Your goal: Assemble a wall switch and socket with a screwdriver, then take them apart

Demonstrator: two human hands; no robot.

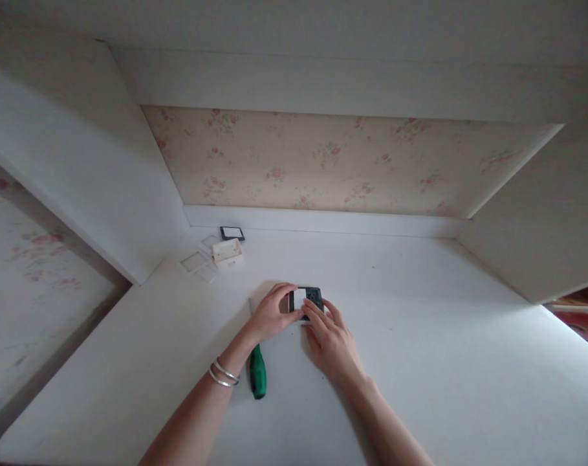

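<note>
A small black rectangular device [314, 296] with a white panel on its left part and a dark, uncovered right part is held just above the white tabletop. My left hand [273, 312] grips its left end, thumb at the near edge and fingers at the far edge. Fingertips of my right hand [331, 338] rest on the face near the white panel, while other fingers curl around the right end; the hand is closed on it. Below my left wrist lies a screwdriver with a green handle [257, 375]; the forearm partly hides it.
Toward the back left stand a small white open box [228, 252] and a second black piece with a white face [232, 233]. Thin clear frames [195, 261] lie beside them. White side panels and a floral back wall [323, 162] enclose the tabletop [420, 362].
</note>
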